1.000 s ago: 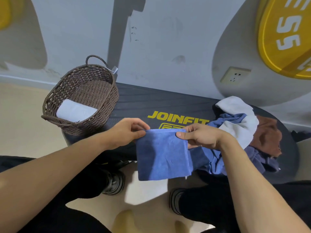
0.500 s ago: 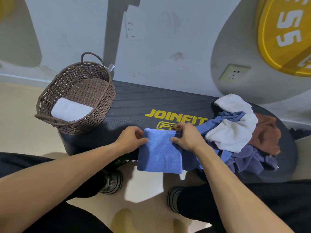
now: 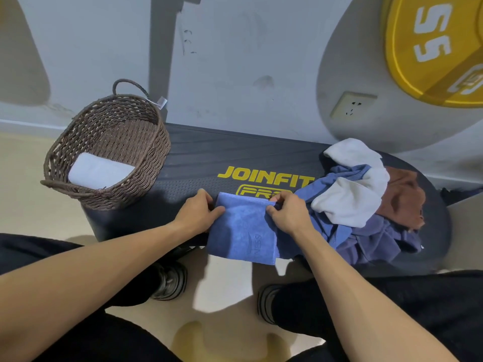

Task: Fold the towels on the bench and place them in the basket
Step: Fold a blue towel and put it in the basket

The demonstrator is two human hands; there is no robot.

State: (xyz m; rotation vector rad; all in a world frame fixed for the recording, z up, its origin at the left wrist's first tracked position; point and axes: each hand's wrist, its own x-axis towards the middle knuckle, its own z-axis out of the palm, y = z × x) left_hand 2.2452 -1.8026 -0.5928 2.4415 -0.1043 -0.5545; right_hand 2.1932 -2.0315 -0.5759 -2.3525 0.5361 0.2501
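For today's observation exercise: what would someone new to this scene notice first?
Two hands, the left hand and right hand, pinch the top corners of a folded blue towel on the front edge of the dark bench. To the right lies a heap of unfolded towels; at the left end a brown basket holds one white towel.

Dark surface (image 3: 209,155) w/ yellow "JOINFIT PRO" lettering runs along a grey wall, rounded at the right end. On its left end: brown woven basket (image 3: 136,152), upright, w/ a white folded towel (image 3: 98,171) inside. Front-centre: blue folded towel (image 3: 243,231) lying flat, near edge hanging over the front of the surface, part-covering the lettering. Right end: loose pile of towels (image 3: 366,205) — white on top, blue under & beside it, brown at the far right, purple-ish at the front. The blue folded towel touches the pile's left side.
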